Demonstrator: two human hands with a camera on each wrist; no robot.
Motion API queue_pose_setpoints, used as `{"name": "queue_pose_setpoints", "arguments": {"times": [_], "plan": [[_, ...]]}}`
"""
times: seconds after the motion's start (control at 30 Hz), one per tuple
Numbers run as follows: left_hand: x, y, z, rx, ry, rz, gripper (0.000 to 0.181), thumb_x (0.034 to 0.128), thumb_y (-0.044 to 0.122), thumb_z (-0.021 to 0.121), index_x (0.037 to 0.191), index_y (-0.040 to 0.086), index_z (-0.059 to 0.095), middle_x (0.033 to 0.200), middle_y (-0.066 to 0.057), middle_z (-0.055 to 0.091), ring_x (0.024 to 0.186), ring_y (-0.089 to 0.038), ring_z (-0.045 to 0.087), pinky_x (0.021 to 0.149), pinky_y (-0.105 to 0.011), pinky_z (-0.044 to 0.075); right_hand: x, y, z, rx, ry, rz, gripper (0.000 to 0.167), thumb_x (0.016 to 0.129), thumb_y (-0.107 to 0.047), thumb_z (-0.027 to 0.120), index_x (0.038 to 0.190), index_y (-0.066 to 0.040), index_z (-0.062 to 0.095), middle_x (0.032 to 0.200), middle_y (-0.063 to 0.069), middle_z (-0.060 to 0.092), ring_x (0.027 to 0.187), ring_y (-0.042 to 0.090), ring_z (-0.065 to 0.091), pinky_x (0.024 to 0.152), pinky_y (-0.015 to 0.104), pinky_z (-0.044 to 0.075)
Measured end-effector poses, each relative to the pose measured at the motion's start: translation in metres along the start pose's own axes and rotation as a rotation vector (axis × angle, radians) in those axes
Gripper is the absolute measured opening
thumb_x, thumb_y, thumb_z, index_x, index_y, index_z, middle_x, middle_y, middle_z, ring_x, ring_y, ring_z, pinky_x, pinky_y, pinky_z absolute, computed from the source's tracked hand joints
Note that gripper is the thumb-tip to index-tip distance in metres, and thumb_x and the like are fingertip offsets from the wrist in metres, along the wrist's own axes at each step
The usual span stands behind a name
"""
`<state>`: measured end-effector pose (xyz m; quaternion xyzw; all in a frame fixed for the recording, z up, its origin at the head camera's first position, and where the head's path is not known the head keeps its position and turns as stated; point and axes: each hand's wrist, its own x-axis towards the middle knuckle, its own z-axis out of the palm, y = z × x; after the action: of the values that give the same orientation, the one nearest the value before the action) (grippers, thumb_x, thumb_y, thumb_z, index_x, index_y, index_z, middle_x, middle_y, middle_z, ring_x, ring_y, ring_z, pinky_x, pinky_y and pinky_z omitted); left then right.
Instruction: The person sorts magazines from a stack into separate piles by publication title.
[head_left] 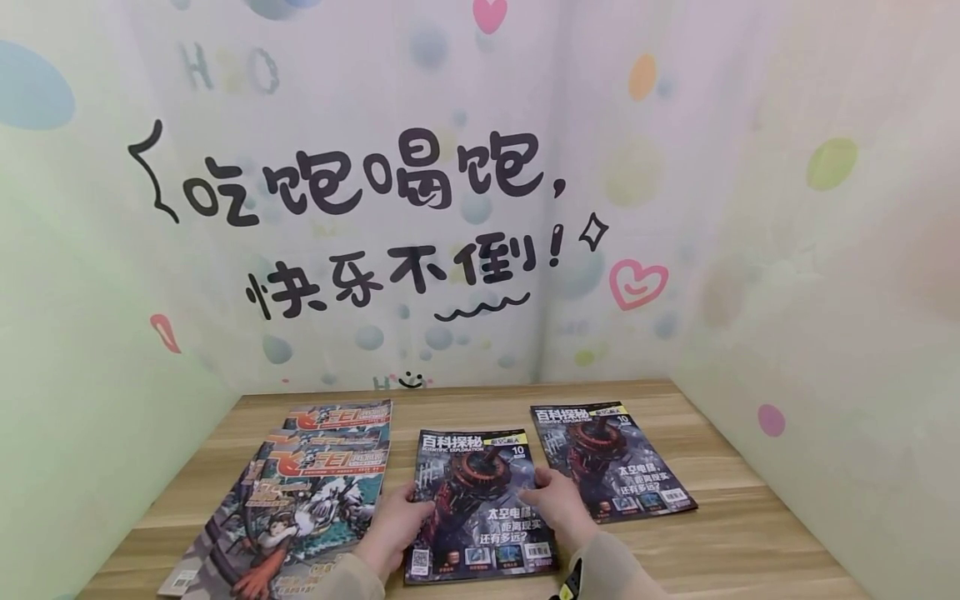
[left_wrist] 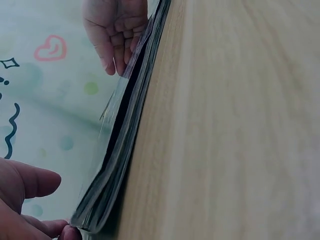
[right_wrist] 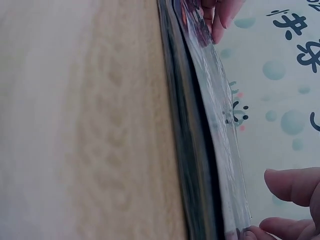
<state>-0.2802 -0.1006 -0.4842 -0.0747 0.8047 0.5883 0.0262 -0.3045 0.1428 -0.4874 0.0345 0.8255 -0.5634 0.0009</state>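
A dark Scientific Exploration magazine (head_left: pixel 480 508) lies at the front middle of the wooden table, its cover facing up. My left hand (head_left: pixel 397 521) touches its left edge, and my right hand (head_left: pixel 558 504) is at the right edge. Both wrist views show the magazine edge-on, with its layered pages (left_wrist: pixel 127 125). There the left thumb (left_wrist: pixel 42 181) stands raised off the cover while the fingertips meet the edge low down. The right thumb (right_wrist: pixel 290 182) is likewise raised, with fingertips at the edge. Whether one or more copies lie there is hard to tell.
Several comic-style magazines (head_left: pixel 315 517) lie overlapped on the left of the table (head_left: pixel 712 533). A second Scientific Exploration magazine (head_left: pixel 611 458) lies at the right, farther back. A pale printed curtain (head_left: pixel 450 350) encloses the back and sides.
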Motion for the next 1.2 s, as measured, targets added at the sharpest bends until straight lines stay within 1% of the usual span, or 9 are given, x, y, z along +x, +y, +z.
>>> {"name": "queue_pose_setpoints", "arguments": {"times": [0.23,0.3,0.43,0.6,0.7,0.83,0.97,1.03,1.2], "plan": [[0.004,0.003,-0.003,-0.036,-0.011,-0.001,0.058,0.0881,0.006,0.055,0.139,-0.014,0.036,0.138,-0.037,0.038,0.125,-0.048,0.040,0.102,-0.058,0.036,-0.001,-0.001,0.000,0.002,0.000,0.007,0.061,0.084,-0.004,0.068,0.134,0.018,0.041,0.136,0.036,0.043,0.127,0.049,0.039,0.104,0.057,0.035],[0.004,0.003,-0.002,-0.047,-0.028,0.010,0.058,0.0889,0.005,0.053,0.139,-0.015,0.034,0.138,-0.037,0.038,0.123,-0.048,0.042,0.100,-0.057,0.038,-0.001,-0.001,0.001,0.003,0.003,0.007,0.061,0.084,-0.004,0.068,0.134,0.018,0.041,0.136,0.036,0.043,0.127,0.049,0.039,0.104,0.057,0.035],[0.003,0.001,0.000,-0.100,-0.072,0.024,0.058,0.0897,0.000,0.047,0.141,-0.016,0.027,0.137,-0.037,0.039,0.118,-0.044,0.048,0.097,-0.054,0.042,-0.002,-0.002,0.001,0.007,0.007,0.008,0.061,0.084,-0.004,0.068,0.134,0.018,0.041,0.136,0.036,0.043,0.127,0.050,0.039,0.103,0.057,0.035],[0.004,-0.004,-0.001,-0.187,-0.118,0.010,0.061,0.0894,-0.004,0.042,0.145,-0.013,0.018,0.141,-0.039,0.031,0.117,-0.042,0.049,0.096,-0.053,0.044,-0.003,-0.001,0.001,0.023,0.001,0.009,0.062,0.084,-0.004,0.068,0.134,0.017,0.040,0.137,0.036,0.042,0.127,0.049,0.039,0.103,0.057,0.036],[0.007,-0.008,-0.002,-0.276,-0.151,-0.013,0.062,0.0905,-0.004,0.039,0.147,-0.010,0.015,0.143,-0.037,0.029,0.111,-0.036,0.055,0.092,-0.049,0.047,-0.003,0.000,0.000,0.037,-0.004,0.009,0.061,0.084,-0.004,0.068,0.135,0.017,0.040,0.137,0.036,0.042,0.127,0.049,0.039,0.103,0.056,0.036],[0.009,-0.012,-0.003,-0.382,-0.185,-0.030,0.062,0.0914,-0.005,0.036,0.148,-0.009,0.011,0.143,-0.035,0.031,0.099,-0.024,0.062,0.086,-0.042,0.052,-0.002,0.001,0.001,0.044,0.001,0.001,0.060,0.085,-0.005,0.068,0.134,0.016,0.042,0.134,0.034,0.046,0.122,0.046,0.045,0.100,0.054,0.040],[0.009,-0.015,-0.003,-0.427,-0.182,-0.030,0.063,0.0908,-0.007,0.036,0.148,-0.009,0.011,0.144,-0.036,0.029,0.100,-0.023,0.061,0.085,-0.041,0.053,-0.002,0.001,0.001,0.046,0.008,0.007,0.060,0.085,-0.006,0.068,0.134,0.016,0.042,0.132,0.034,0.048,0.119,0.044,0.048,0.097,0.053,0.042],[0.010,-0.016,-0.003,-0.447,-0.178,-0.045,0.063,0.0912,-0.007,0.036,0.149,-0.009,0.011,0.144,-0.036,0.027,0.103,-0.025,0.060,0.088,-0.042,0.052,-0.002,0.001,0.001,0.047,0.009,0.017,0.060,0.085,-0.007,0.068,0.134,0.016,0.042,0.132,0.034,0.048,0.119,0.044,0.048,0.096,0.054,0.043],[0.013,-0.016,-0.006,-0.464,-0.174,-0.096,0.063,0.0925,-0.006,0.034,0.149,-0.007,0.007,0.147,-0.034,0.024,0.110,-0.029,0.056,0.093,-0.042,0.048,-0.002,-0.001,0.002,0.065,0.009,0.045,0.061,0.085,-0.008,0.068,0.136,0.013,0.042,0.133,0.034,0.046,0.119,0.044,0.047,0.096,0.054,0.042]]}}
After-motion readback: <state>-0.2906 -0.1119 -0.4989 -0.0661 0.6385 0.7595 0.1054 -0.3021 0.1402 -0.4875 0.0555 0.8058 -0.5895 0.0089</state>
